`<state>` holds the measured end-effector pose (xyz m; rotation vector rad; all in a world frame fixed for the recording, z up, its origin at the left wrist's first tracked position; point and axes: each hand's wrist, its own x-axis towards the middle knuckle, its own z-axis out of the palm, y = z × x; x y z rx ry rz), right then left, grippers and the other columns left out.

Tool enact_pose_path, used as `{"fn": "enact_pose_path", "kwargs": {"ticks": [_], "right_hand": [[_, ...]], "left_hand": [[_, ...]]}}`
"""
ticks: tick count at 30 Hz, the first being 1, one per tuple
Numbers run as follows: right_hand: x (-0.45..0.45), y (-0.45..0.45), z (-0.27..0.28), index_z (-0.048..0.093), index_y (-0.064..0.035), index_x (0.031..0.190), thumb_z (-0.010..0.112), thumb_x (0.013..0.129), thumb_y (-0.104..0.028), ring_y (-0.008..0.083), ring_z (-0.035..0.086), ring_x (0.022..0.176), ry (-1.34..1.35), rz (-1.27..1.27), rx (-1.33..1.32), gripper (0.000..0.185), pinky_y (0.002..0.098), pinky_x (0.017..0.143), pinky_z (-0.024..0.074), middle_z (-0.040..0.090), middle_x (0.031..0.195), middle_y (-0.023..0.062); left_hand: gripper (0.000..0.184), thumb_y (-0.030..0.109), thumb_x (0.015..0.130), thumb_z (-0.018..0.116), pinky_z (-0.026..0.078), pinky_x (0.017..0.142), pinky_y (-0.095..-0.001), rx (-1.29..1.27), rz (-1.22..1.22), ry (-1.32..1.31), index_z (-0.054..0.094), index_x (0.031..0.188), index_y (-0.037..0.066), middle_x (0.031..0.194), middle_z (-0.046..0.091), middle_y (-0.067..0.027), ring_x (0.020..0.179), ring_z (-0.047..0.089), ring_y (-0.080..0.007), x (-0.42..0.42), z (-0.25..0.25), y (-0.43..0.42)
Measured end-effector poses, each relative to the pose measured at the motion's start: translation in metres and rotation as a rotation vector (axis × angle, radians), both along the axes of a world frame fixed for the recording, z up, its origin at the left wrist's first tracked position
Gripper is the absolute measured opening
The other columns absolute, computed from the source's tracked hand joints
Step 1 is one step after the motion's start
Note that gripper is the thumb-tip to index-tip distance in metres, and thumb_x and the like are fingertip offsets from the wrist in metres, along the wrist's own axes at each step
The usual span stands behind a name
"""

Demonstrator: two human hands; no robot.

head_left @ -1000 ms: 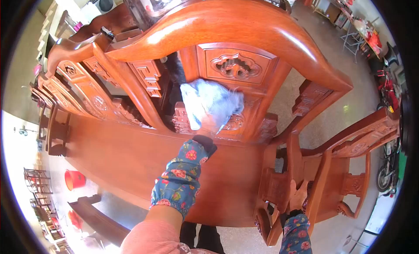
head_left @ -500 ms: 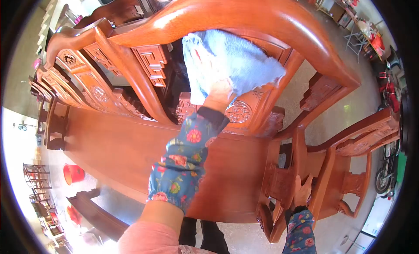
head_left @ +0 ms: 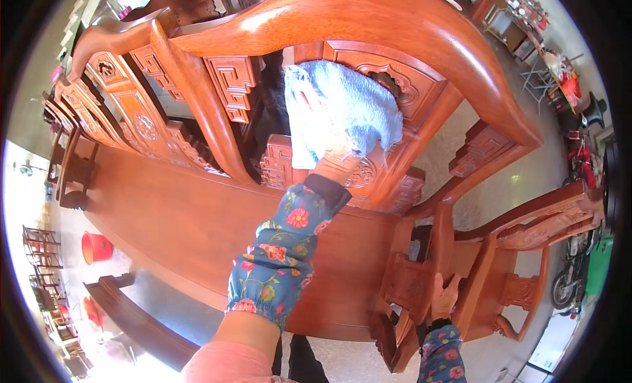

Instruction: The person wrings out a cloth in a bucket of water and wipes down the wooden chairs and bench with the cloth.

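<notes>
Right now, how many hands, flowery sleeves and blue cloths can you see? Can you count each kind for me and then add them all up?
Hands (left hand, right hand): 2
Flowery sleeves: 2
Blue cloth: 1
Total: 5

The backrest [head_left: 395, 18] stands behind the seat [head_left: 197, 215], cloth [head_left: 349, 103] before it, 1 bucket [head_left: 97, 249] on the floor [head_left: 352, 360], left.

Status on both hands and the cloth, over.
Left hand gripping blue cloth. Cloth over carved backrest panel. Right hand open, at armrest. Nothing visibly blocking cloth.
</notes>
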<state>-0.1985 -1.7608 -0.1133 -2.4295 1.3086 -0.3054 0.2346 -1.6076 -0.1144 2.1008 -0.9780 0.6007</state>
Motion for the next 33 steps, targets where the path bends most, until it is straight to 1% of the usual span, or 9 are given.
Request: {"fn": "enact_pose_path", "kwargs": {"ticks": [6, 15, 18, 20, 22, 24, 25, 27, 33], "right_hand": [[-0.001, -0.004, -0.003, 0.044, 0.0088, 0.126, 0.061, 0.091, -0.034, 0.0473, 0.053, 0.111, 0.048, -0.050, 0.008, 0.058, 0.0449, 0.094, 0.0433, 0.055, 0.116, 0.0330], [-0.006, -0.006, -0.011, 0.044, 0.0057, 0.125, 0.063, 0.089, -0.036, 0.0479, 0.054, 0.107, 0.043, -0.080, 0.032, 0.058, 0.0463, 0.090, 0.0450, 0.056, 0.113, 0.0332], [-0.005, -0.007, -0.011, 0.045, 0.0060, 0.123, 0.063, 0.089, -0.036, 0.0486, 0.055, 0.105, 0.018, -0.039, -0.017, 0.058, 0.0464, 0.089, 0.0455, 0.056, 0.112, 0.0332], [-0.001, -0.003, -0.004, 0.045, 0.0066, 0.123, 0.063, 0.089, -0.037, 0.0484, 0.055, 0.105, 0.017, -0.058, 0.006, 0.058, 0.0463, 0.089, 0.0452, 0.056, 0.112, 0.0332], [-0.006, -0.008, -0.009, 0.044, 0.0071, 0.124, 0.063, 0.088, -0.040, 0.0490, 0.055, 0.104, 0.023, -0.046, 0.007, 0.062, 0.0478, 0.088, 0.0459, 0.056, 0.112, 0.0331], [-0.007, -0.009, -0.012, 0.043, 0.0076, 0.125, 0.063, 0.087, -0.043, 0.0496, 0.055, 0.103, 0.012, -0.035, 0.019, 0.066, 0.0494, 0.086, 0.0466, 0.056, 0.112, 0.0330], [-0.007, -0.008, -0.010, 0.043, 0.0073, 0.124, 0.063, 0.087, -0.043, 0.0497, 0.055, 0.103, -0.001, -0.033, 0.022, 0.065, 0.0494, 0.086, 0.0464, 0.056, 0.112, 0.0333], [-0.007, -0.011, -0.012, 0.043, 0.0071, 0.124, 0.062, 0.087, -0.043, 0.0497, 0.054, 0.104, -0.021, -0.032, 0.025, 0.064, 0.0494, 0.087, 0.0461, 0.056, 0.111, 0.0336], [-0.008, -0.011, -0.016, 0.043, 0.0079, 0.124, 0.062, 0.088, -0.040, 0.0503, 0.053, 0.106, 0.023, -0.060, 0.033, 0.063, 0.0476, 0.090, 0.0452, 0.055, 0.113, 0.0345]], "left_hand": [[0.043, 0.034, 0.087, 0.054, 0.036, 0.101, -0.0525, -0.053, 0.123, -0.291, 0.060, 0.122, 0.008, 0.115, 0.062, -0.0176, 0.112, 0.055, -0.0400, 0.013, 0.066, -0.059], [0.046, 0.034, 0.089, 0.052, 0.031, 0.106, -0.0512, -0.107, -0.010, -0.074, 0.056, 0.125, 0.005, 0.123, 0.057, -0.0192, 0.120, 0.048, -0.0388, -0.003, 0.082, -0.103], [0.047, 0.034, 0.091, 0.046, 0.024, 0.112, -0.0511, -0.766, 0.072, -0.004, 0.054, 0.126, 0.003, 0.128, 0.051, -0.0215, 0.129, 0.037, -0.0383, -0.015, 0.074, -0.156], [0.049, 0.030, 0.096, 0.041, 0.022, 0.113, -0.0537, -1.099, -0.297, 0.343, 0.042, 0.136, 0.002, 0.136, 0.044, -0.0185, 0.131, 0.034, -0.0385, -0.028, 0.068, -0.166], [0.052, 0.027, 0.100, 0.037, 0.023, 0.111, -0.0564, -1.101, -0.711, 0.695, 0.031, 0.145, 0.002, 0.142, 0.039, -0.0143, 0.130, 0.035, -0.0388, -0.042, 0.060, -0.163], [0.059, 0.021, 0.088, 0.048, 0.016, 0.114, -0.0572, -0.245, 0.008, -0.385, 0.037, 0.138, -0.007, 0.141, 0.039, -0.0196, 0.132, 0.031, -0.0424, -0.036, 0.069, -0.135], [0.059, 0.021, 0.088, 0.048, 0.016, 0.114, -0.0572, -0.239, 0.001, -0.393, 0.037, 0.138, -0.007, 0.141, 0.039, -0.0196, 0.132, 0.031, -0.0424, -0.031, 0.074, -0.115], [0.051, 0.023, 0.076, 0.055, 0.017, 0.114, -0.0561, 0.339, -0.141, -0.449, 0.057, 0.119, -0.006, 0.127, 0.050, -0.0237, 0.135, 0.026, -0.0437, -0.018, 0.084, -0.072], [0.037, 0.026, 0.073, 0.057, 0.021, 0.112, -0.0545, 0.416, -0.202, -0.541, 0.068, 0.093, -0.003, 0.116, 0.057, -0.0213, 0.130, 0.034, -0.0415, 0.022, 0.049, 0.015]]}}
